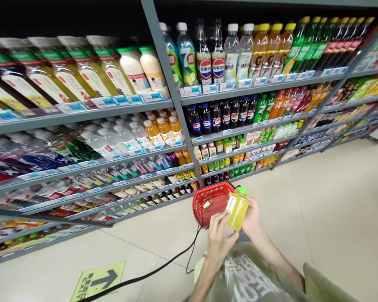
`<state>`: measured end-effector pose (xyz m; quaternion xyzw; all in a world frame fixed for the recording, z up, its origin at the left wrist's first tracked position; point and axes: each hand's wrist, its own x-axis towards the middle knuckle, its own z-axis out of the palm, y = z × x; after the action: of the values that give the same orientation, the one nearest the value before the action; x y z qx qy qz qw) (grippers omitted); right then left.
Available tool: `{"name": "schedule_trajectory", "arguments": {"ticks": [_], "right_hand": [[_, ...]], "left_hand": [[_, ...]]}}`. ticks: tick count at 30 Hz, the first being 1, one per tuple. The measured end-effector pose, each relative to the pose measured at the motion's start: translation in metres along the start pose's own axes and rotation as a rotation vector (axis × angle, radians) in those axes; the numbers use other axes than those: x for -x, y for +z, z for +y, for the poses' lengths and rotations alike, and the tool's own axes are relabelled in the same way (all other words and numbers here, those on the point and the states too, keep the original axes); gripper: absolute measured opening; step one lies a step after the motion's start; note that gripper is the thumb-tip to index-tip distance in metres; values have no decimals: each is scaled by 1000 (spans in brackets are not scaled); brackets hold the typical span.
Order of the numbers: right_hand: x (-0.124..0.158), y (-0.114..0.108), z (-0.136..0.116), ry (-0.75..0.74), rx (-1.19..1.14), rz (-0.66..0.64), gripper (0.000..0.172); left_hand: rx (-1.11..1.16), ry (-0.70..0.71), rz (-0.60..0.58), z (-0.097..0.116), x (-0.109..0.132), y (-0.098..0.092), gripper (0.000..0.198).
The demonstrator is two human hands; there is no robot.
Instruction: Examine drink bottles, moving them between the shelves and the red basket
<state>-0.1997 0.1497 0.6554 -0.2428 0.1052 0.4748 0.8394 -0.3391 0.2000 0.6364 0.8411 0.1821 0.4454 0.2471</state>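
A squarish bottle of yellow-green drink point(239, 212) with a bright green cap and a white label is held tilted in front of my body. My left hand point(219, 235) grips its lower left side, fingertips against the label. Around the bottle's right side and back my right hand point(252, 216) is closed, its fingers partly hidden. Just beyond the hands a red basket point(198, 209) stands on the floor, and a small green-and-white item point(207, 204) lies inside it.
Shelves of bottled drinks point(214, 135) run across the view beyond the basket. A black cable point(151, 273) crosses the lower left above the floor. A green exit sign with an arrow point(97, 280) is on the floor tiles.
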Motion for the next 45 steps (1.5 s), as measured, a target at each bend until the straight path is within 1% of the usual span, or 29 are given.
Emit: {"name": "schedule_trajectory", "arguments": {"ticks": [1,3,6,8,10,13,17,22,28,31,35,37,41,45], "right_hand": [[0,1,0,2,7,-12,38],[0,3,-1,-13,26,-31,36],[-1,5,-3,-55,52,-50,32],[-1,5,-6,-55,66,-73,32],[0,7,-8,-50,67,-102,33],[0,13,-10,-87,41,-114,35],[0,20,-11,-116,30,-60,34],[-1,19,-9,-103,23,-31,30],[-2,18,-7,-126,-5,16,27],[-2,17,-5,-164,-16,51,25],[-2,14,-4,-181,-27,71,25],[-1,13,-5,-182,-33,76,25],[1,12,-6,-177,-45,86,27],[2,11,-5,-165,-51,77,25]], "left_hand": [[22,-45,10,-1,2,2,56],[131,-203,-2,-1,7,5,60],[468,-532,-97,-1,10,7,70],[704,-697,-164,1,10,7,74],[870,-797,-225,3,9,7,76],[991,-871,-284,5,7,5,79],[1008,-876,-312,8,3,4,77],[988,-879,-326,9,1,4,78],[873,-844,-330,5,4,5,69],[779,-780,-331,2,8,4,68],[633,-607,-312,-1,12,4,66],[582,-545,-310,-1,13,5,67],[496,-498,-316,-3,16,7,69],[472,-474,-319,-4,18,9,72]]}}
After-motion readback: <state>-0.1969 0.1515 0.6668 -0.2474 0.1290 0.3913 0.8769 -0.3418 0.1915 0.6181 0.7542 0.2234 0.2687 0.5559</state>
